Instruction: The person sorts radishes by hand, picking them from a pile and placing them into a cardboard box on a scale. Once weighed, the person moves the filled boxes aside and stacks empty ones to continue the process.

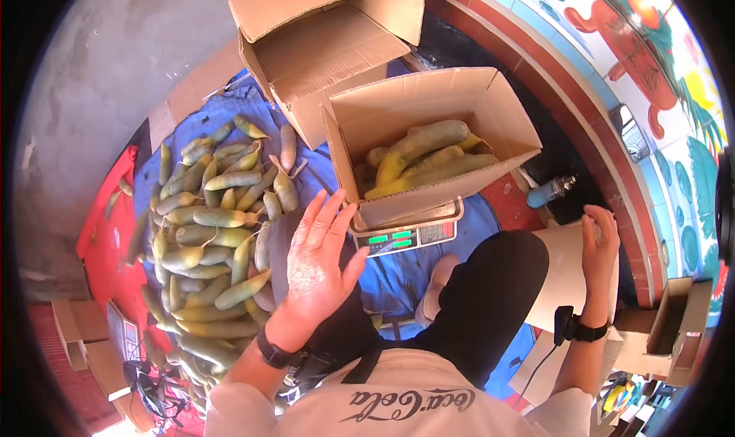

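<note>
My left hand (pixel 318 249) is raised with its fingers spread, holding nothing, between the radish pile and the near box. Several long green radishes (pixel 429 150) lie inside that cardboard box (pixel 452 183), whose flaps stand up. The box rests on a digital scale (pixel 409 238) with lit green displays, just beyond my left hand. My right hand (pixel 601 242) hangs out to the right above a cardboard piece (pixel 563 272). Its fingers are loosely bent and apart from the thumb, with nothing visible in them.
A big pile of green radishes (pixel 207 261) covers the blue sheet (pixel 306 180) on the left. Behind the scale stands another open cardboard box (pixel 314 54). A blue bottle (pixel 547 192) lies at the right, and a phone (pixel 630 133) leans near the painted wall.
</note>
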The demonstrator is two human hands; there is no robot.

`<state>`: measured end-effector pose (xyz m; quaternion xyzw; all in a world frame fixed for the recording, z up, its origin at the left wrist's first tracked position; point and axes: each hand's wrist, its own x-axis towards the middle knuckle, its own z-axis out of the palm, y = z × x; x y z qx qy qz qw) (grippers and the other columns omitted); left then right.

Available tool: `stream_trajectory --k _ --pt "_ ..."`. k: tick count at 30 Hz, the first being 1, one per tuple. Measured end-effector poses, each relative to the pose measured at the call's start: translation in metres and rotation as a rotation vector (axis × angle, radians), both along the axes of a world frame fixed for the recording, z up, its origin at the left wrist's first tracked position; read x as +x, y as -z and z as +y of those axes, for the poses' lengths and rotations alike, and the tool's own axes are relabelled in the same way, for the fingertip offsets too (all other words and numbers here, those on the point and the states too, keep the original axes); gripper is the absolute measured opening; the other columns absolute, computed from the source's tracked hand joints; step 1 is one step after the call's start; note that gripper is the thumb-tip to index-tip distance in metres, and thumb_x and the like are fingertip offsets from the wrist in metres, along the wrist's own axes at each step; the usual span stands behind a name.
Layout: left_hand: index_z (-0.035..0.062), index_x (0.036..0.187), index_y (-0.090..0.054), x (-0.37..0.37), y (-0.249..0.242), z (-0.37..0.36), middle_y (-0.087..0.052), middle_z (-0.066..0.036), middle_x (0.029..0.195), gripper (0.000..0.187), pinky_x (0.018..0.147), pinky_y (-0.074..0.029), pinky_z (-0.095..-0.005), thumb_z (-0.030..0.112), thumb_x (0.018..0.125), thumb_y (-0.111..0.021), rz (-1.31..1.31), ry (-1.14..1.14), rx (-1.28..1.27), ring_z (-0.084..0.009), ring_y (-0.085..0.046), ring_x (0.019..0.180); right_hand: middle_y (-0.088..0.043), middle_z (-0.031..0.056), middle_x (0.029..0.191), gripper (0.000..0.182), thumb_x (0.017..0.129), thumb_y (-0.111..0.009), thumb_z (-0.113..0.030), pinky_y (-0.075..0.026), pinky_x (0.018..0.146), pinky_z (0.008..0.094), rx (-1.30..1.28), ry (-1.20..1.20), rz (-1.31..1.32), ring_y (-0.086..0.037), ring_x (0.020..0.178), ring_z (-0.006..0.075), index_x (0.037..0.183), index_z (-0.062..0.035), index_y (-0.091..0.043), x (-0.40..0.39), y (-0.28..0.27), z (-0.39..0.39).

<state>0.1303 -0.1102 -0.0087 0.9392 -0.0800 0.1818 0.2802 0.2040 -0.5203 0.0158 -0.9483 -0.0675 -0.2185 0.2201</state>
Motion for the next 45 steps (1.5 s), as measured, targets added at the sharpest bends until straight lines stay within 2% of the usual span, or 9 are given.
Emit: stream_trajectory --k 6,11,18,23,32,36,38,42,45 --pt "0.0025 0.13 -0.045 0.018 0.004 0.004 -0.041 -0.013 0.138 0.067 0.104 -0.028 -0.0487 0.027 0.072 -0.07 0.232 0.06 0.32 -0.0339 -0.032 0.131 -0.061 0.0143 0.087 0.012 0.083 -0.059 -0.003 -0.047 0.072 0.0317 0.021 -0.262 0.147 -0.061 0.079 0.0248 0.093 0.0023 -0.06 0.073 -0.038 0.103" --pt "0.0042 0.123 -0.051 0.021 0.013 0.008 -0.062 -0.011 0.106 0.059 0.096 -0.036 -0.0469 0.027 0.072 -0.07 0.208 0.106 0.2 -0.0334 -0.05 0.114 -0.063 0.0173 0.082 0.017 0.081 -0.061 -0.013 -0.048 0.069 0.0349 -0.166 -0.521 0.429 -0.063 0.078 0.0317 0.091 0.0012 -0.062 0.146 -0.015 0.139" --pt "0.0045 0.112 -0.057 0.024 0.013 0.017 -0.062 -0.009 0.099 0.049 0.088 -0.041 -0.042 0.024 0.07 -0.07 0.181 0.152 0.099 -0.0275 -0.056 0.1 -0.063 0.0218 0.08 0.028 0.079 -0.061 -0.027 -0.047 0.073 0.0423 -0.474 -0.609 0.829 -0.062 0.079 0.0371 0.085 0.0002 -0.066 0.217 0.062 0.156" --pt "0.0039 0.11 -0.058 0.023 0.017 0.021 -0.06 -0.007 0.089 0.049 0.082 -0.044 -0.0374 0.025 0.068 -0.071 0.183 0.208 0.052 -0.024 -0.057 0.091 -0.064 0.0224 0.096 0.04 0.084 -0.06 -0.035 -0.046 0.081 0.0401 -0.851 -0.43 1.192 -0.061 0.092 0.035 0.101 0.0014 -0.064 0.235 0.082 0.168" --pt "0.0024 0.113 -0.058 0.023 0.021 0.024 -0.058 -0.006 0.084 0.052 0.082 -0.043 -0.0362 0.029 0.07 -0.069 0.174 0.235 0.038 -0.0222 -0.056 0.088 -0.065 0.0137 0.097 0.043 0.085 -0.061 -0.035 -0.047 0.081 0.0348 -0.512 -0.313 1.423 -0.06 0.092 0.0247 0.106 0.0027 -0.062 0.227 0.078 0.176" --pt "0.0023 0.114 -0.057 0.022 0.02 0.025 -0.058 -0.006 0.083 0.053 0.081 -0.043 -0.0357 0.03 0.07 -0.07 0.178 0.23 0.033 -0.0219 -0.056 0.088 -0.065 0.0143 0.096 0.039 0.084 -0.064 -0.03 -0.048 0.077 0.0347 -0.315 -0.243 1.408 -0.061 0.092 0.0242 0.102 0.004 -0.063 0.246 0.064 0.178" --pt "0.0021 0.114 -0.057 0.021 0.021 0.024 -0.058 -0.005 0.083 0.054 0.081 -0.043 -0.0353 0.03 0.07 -0.07 0.169 0.216 0.06 -0.0215 -0.056 0.087 -0.066 0.0171 0.097 0.038 0.082 -0.064 -0.033 -0.048 0.079 0.0371 -0.628 -0.429 0.809 -0.061 0.094 0.0329 0.095 0.0032 -0.064 0.26 0.074 0.171" --pt "0.0021 0.114 -0.057 0.021 0.021 0.022 -0.058 -0.005 0.083 0.054 0.081 -0.043 -0.0352 0.03 0.069 -0.07 0.162 0.219 0.05 -0.021 -0.056 0.087 -0.062 0.0191 0.112 0.044 0.084 -0.062 -0.032 -0.047 0.082 0.0384 -0.499 -0.684 0.724 -0.059 0.1 0.0336 0.117 -0.0037 -0.059 0.266 0.12 0.152" --pt "0.0022 0.112 -0.058 0.021 0.022 0.022 -0.058 -0.005 0.083 0.053 0.081 -0.042 -0.035 0.03 0.069 -0.07 0.162 0.212 0.044 -0.0208 -0.056 0.087 -0.064 0.0162 0.104 0.049 0.086 -0.061 -0.029 -0.049 0.083 0.0335 -0.625 -0.592 0.839 -0.062 0.093 0.0262 0.121 0.0031 -0.053 0.257 0.104 0.169"
